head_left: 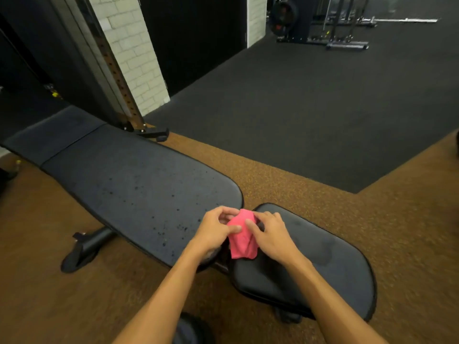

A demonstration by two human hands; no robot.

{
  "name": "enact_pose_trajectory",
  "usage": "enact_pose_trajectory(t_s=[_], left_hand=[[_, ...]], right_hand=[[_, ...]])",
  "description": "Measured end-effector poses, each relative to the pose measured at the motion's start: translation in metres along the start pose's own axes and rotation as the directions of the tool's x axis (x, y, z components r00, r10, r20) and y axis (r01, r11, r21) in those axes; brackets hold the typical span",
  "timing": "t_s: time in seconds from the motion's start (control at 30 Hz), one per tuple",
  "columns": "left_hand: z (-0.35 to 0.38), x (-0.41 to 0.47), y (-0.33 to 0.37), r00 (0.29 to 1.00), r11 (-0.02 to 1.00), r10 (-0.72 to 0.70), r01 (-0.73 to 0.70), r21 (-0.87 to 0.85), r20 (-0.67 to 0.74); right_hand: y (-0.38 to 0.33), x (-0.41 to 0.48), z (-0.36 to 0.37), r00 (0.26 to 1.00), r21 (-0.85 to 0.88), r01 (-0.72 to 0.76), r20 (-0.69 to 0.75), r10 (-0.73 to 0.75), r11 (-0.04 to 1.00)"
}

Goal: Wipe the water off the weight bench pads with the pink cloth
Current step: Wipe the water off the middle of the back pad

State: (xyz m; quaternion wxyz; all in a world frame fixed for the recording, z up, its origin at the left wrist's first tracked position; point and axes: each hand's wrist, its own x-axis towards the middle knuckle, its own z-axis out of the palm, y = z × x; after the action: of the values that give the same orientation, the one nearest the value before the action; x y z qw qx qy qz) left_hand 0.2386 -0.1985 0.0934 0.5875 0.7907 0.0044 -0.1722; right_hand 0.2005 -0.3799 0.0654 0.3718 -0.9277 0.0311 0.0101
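A pink cloth (242, 238) hangs bunched between both my hands, above the gap where the two black bench pads meet. My left hand (214, 229) pinches its left side with thumb and fingers. My right hand (269, 234) pinches its right side. The long back pad (139, 184) stretches off to the left and carries several dark water drops, thickest near my left hand. The shorter seat pad (330, 264) lies to the right with faint damp smears on it.
The bench's black foot bar (84, 249) sticks out on the brown rubber floor (49, 294) at the left. A rack upright (119, 90) and a white brick pillar (134, 50) stand behind the bench. Dark floor mats (310, 108) and gym racks (342, 23) lie beyond.
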Motion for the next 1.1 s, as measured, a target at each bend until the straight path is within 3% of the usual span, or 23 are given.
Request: enact_pose_trajectory(t_s=[0.2, 0.3, 0.4, 0.5, 0.57, 0.63, 0.73, 0.9, 1.1], left_hand=[[-0.039, 0.018, -0.010, 0.998, 0.996, 0.061, -0.059, -0.072, 0.028], [-0.056, 0.026, -0.013, 0.995, 0.995, 0.097, -0.098, -0.029, -0.029], [-0.074, 0.033, -0.012, 0.969, 0.977, 0.164, -0.135, 0.166, -0.182], [-0.092, 0.035, -0.017, 0.893, 0.887, 0.315, -0.158, 0.433, -0.320], [-0.104, 0.040, -0.025, 0.814, 0.790, 0.427, -0.122, 0.601, -0.395], [-0.111, 0.044, -0.037, 0.767, 0.725, 0.470, -0.052, 0.687, -0.438], [-0.111, 0.047, -0.051, 0.765, 0.667, 0.462, 0.033, 0.744, -0.448], [-0.100, 0.047, -0.052, 0.763, 0.537, 0.474, 0.145, 0.831, -0.439], [-0.096, 0.046, -0.048, 0.774, 0.473, 0.456, 0.208, 0.856, -0.439]], right_hand=[[-0.035, 0.025, 0.014, 0.998, 0.106, -0.063, 0.019, 0.061, 0.992], [-0.049, 0.035, 0.019, 0.998, 0.127, -0.049, 0.038, 0.044, 0.991], [-0.060, 0.046, 0.025, 0.998, 0.114, -0.033, 0.053, 0.027, 0.993], [-0.059, 0.054, 0.035, 0.999, 0.076, -0.018, 0.036, 0.016, 0.997], [-0.054, 0.055, 0.043, 0.999, -0.067, 0.048, -0.012, -0.049, 0.997], [-0.050, 0.047, 0.048, 0.993, -0.085, 0.111, -0.039, -0.114, 0.990], [-0.050, 0.037, 0.059, 0.981, -0.101, 0.194, 0.029, -0.192, 0.976], [-0.043, 0.038, 0.067, 0.947, -0.173, 0.319, 0.014, -0.322, 0.932], [-0.026, 0.061, 0.056, 0.947, -0.140, 0.302, -0.070, -0.313, 0.943]])
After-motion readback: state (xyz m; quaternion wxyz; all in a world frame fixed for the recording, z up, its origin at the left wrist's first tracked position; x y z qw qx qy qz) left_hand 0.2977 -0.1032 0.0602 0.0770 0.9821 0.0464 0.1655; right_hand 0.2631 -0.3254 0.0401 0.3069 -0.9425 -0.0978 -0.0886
